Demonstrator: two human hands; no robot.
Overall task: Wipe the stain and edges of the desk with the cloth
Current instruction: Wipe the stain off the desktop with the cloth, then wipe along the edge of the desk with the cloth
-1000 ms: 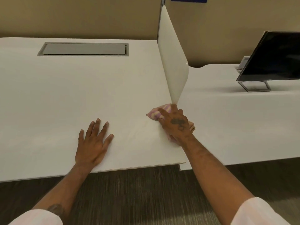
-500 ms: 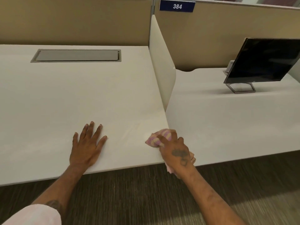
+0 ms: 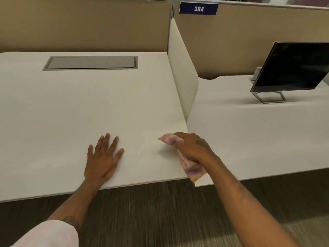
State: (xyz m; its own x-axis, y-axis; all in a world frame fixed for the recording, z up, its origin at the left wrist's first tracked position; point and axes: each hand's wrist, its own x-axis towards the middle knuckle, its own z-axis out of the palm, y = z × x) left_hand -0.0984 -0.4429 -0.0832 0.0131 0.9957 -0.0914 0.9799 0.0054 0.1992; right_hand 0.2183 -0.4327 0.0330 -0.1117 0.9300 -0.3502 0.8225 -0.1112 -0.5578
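Observation:
A white desk point(image 3: 71, 107) fills the left and middle of the view. My right hand point(image 3: 193, 148) is closed around a pink and purple cloth point(image 3: 169, 139) and presses it on the desk's right edge, near the front corner. One end of the cloth pokes out toward the left, and the other end hangs over the front corner. My left hand point(image 3: 104, 157) lies flat on the desk with fingers spread, close to the front edge. No distinct stain shows on the surface.
A white divider panel point(image 3: 183, 75) stands upright along the desk's right side. Beyond it is a second white desk point(image 3: 249, 132) with a dark monitor point(image 3: 293, 66) on a stand. A grey cable hatch point(image 3: 90, 62) sits at the back. Beige partitions rise behind; carpet lies below.
My right hand slid the cloth along the right edge toward the front corner and is now turned more sideways. My left hand stayed flat. The view tilted up.

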